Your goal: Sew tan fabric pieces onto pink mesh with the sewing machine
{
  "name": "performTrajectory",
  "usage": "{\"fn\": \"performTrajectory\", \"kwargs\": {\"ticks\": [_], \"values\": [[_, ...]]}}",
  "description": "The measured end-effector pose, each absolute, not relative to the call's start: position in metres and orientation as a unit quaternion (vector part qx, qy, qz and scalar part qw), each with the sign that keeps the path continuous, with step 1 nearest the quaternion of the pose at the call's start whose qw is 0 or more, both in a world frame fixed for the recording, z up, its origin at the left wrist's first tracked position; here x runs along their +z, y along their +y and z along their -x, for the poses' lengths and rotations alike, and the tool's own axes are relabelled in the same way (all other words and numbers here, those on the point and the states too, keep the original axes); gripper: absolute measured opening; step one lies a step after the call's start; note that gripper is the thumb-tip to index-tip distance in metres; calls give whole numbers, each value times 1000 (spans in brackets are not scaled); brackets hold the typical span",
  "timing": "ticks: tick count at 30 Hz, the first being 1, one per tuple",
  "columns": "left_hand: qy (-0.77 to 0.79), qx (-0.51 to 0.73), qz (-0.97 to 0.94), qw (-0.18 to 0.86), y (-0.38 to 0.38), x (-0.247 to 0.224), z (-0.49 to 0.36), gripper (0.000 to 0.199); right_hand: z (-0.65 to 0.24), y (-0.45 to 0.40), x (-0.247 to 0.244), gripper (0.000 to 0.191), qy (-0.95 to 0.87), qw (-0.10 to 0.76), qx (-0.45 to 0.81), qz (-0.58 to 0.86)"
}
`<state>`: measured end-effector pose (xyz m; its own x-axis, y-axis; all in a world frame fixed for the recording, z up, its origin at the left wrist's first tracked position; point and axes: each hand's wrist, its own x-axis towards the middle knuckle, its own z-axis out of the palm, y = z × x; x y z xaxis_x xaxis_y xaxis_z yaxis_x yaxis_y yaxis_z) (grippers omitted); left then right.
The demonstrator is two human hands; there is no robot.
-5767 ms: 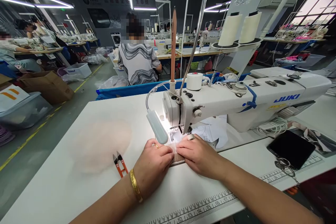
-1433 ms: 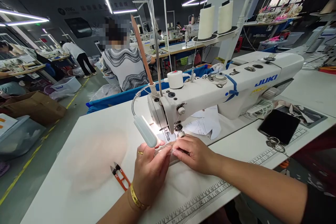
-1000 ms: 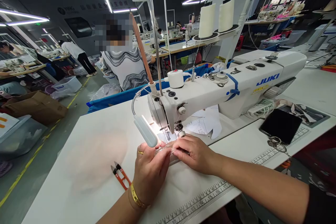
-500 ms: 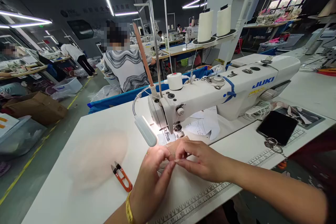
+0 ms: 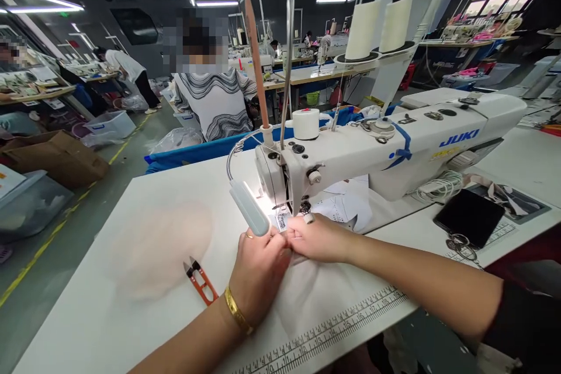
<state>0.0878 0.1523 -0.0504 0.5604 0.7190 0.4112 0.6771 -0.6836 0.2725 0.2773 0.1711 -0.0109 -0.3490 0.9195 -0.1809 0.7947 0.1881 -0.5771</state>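
Observation:
Just in front of the needle area of the white sewing machine (image 5: 385, 149), my two hands meet. My left hand (image 5: 263, 266), with a gold bracelet at the wrist, is closed on a pale, thin piece of fabric (image 5: 304, 292). Fingers curled, my right hand (image 5: 318, 238) grips the same fabric beside the presser foot. The fabric spreads from under my hands toward the ruler strip; its pinched edge is hidden by my fingers. A small work lamp (image 5: 250, 210) shines right above my left hand. Orange-handled thread snips (image 5: 200, 281) lie left of my left forearm.
A sheer pale piece of material (image 5: 162, 251) lies on the left of the table. A black phone (image 5: 468, 216) with keys (image 5: 461, 245) rests at the right. Paper patterns (image 5: 346, 204) lie behind the needle. Thread cones (image 5: 363, 29) stand above; a person (image 5: 214, 99) sits beyond.
Both hands have moved forward to the needle area, their fingers closing in on the fabric. More fabric now shows on the table below them. The view has shifted slightly.

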Motion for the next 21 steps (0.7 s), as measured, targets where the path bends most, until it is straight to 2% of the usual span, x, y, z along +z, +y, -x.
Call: {"fn": "performTrajectory", "kwargs": {"ticks": [3,8,11,14,21], "values": [[319,262,-911,8,150,-49,-83,24,-279,170,-12,19,-773,100,258,571],[325,258,-910,8,151,-49,-81,22,-292,153,-28,7,-834,148,78,526],[334,255,-907,-3,151,-49,-82,22,-295,144,-42,15,-879,203,-12,430],[347,254,-903,-15,150,-49,-83,22,-294,143,-55,21,-896,227,-1,380],[374,241,-895,-35,149,-52,-84,21,-296,157,-61,27,-892,214,20,399]]}}
